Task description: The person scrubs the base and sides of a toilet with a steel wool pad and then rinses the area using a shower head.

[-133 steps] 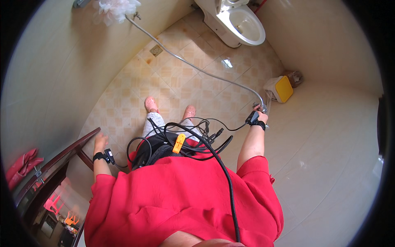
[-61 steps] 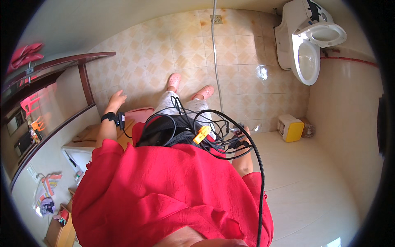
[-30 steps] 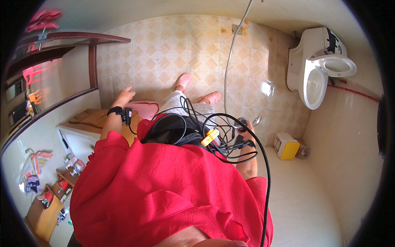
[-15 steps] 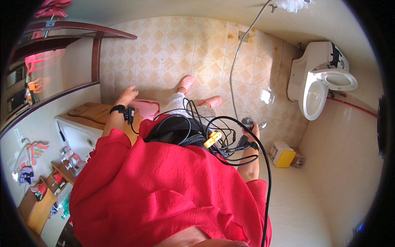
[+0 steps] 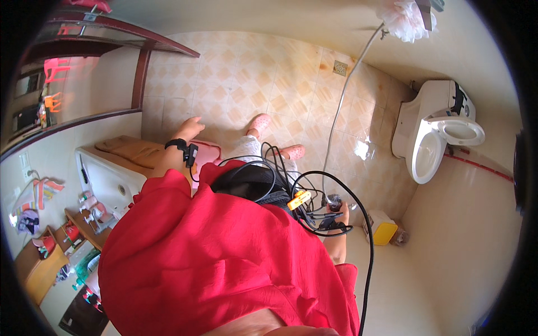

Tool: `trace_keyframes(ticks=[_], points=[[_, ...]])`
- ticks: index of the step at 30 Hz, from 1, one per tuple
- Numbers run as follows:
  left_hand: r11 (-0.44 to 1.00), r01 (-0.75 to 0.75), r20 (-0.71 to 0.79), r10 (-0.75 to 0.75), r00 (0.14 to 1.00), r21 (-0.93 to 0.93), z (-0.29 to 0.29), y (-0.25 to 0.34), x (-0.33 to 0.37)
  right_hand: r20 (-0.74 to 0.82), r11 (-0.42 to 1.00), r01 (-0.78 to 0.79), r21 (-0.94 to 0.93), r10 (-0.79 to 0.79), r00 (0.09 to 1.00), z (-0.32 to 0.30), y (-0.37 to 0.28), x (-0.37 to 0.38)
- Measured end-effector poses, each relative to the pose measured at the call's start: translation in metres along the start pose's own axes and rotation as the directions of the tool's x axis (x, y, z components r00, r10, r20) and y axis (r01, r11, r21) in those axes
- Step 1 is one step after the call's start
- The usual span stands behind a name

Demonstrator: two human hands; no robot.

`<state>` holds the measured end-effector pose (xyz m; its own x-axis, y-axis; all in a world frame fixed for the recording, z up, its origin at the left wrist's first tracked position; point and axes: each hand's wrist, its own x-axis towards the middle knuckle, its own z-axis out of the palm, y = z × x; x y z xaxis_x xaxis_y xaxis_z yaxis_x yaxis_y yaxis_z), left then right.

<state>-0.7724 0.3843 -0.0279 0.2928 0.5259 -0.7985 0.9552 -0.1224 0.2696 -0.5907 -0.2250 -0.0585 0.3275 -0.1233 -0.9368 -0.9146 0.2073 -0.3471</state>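
Observation:
My right hand [image 5: 342,211] is closed round a dark grey, round shower head [image 5: 334,202], low at my right side. A metal shower hose [image 5: 339,103] runs from it up to the wall. My left hand [image 5: 191,128] reaches forward with nothing in it and its fingers stretched out, near a pink plastic basin-like thing [image 5: 208,150] partly hidden by my arm. Black cables with a yellow clip [image 5: 299,200] hang before my red top and partly cover the right wrist.
A white toilet [image 5: 428,151] with its lid up stands at the right. Below it are a white and yellow bin [image 5: 384,230] and a washbasin [image 5: 109,178] at the left. A floor drain [image 5: 340,68] lies in the tiled floor [image 5: 224,84]. A dark red door frame [image 5: 140,84] stands at the left.
The view has shifted, so the floor and toilet sit lower in the picture. My left hand has moved slightly right; my right hand still grips the shower head, now lower and nearer my body.

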Motion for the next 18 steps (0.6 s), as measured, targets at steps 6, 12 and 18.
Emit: trace_keyframes(ticks=[6, 12, 18], points=[[0.998, -0.039, 0.009, 0.039, 0.999, 0.052, -0.004, -0.016, 0.010, 0.225, 0.990, -0.006, -0.141, 0.038, 0.974, 0.019, -0.009, 0.036], [0.992, -0.090, -0.024, 0.093, 0.995, 0.089, 0.000, -0.020, 0.016, 0.406, 0.903, 0.279, -0.327, -0.133, 0.904, 0.035, -0.021, 0.089], [0.996, 0.053, 0.040, -0.056, 0.998, 0.079, -0.003, -0.021, 0.017, 0.350, 0.972, 0.206, -0.115, -0.155, 0.924, 0.085, -0.049, 0.054]])
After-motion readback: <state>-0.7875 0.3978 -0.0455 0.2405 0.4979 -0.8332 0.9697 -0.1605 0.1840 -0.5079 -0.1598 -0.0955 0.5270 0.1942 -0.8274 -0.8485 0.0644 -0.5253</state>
